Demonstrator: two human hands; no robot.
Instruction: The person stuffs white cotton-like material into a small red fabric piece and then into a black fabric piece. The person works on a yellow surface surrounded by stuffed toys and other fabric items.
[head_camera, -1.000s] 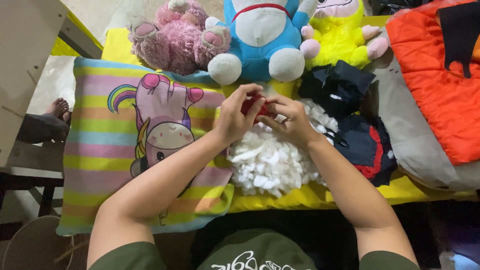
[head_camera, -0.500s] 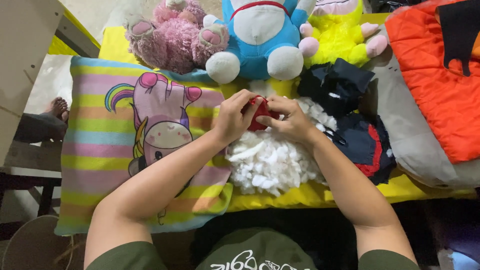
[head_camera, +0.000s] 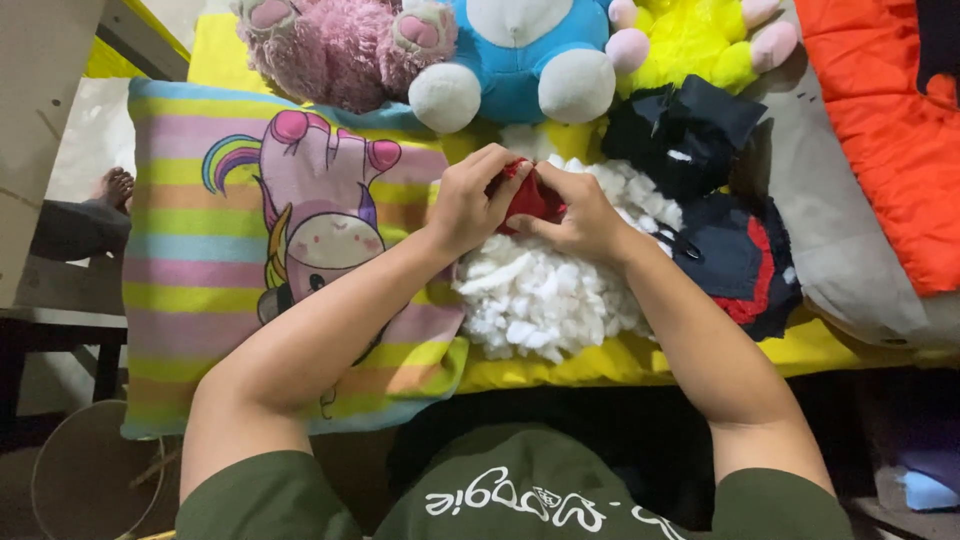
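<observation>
Pinching red fabric (head_camera: 528, 197) between left hand (head_camera: 468, 205) and right hand (head_camera: 583, 212), above white stuffing (head_camera: 545, 290), right of pillow (head_camera: 200, 260).

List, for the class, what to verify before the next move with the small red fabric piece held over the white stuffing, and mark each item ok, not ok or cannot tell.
1. Left hand grips the red fabric piece: ok.
2. Right hand grips it too: ok.
3. White stuffing lies directly below the hands: ok.
4. Opening in the red piece faces up: cannot tell, fingers hide it.
5. Dark fabric pieces lie apart from the hands: ok.
6. Striped unicorn pillow is free of stuffing: ok.
</observation>
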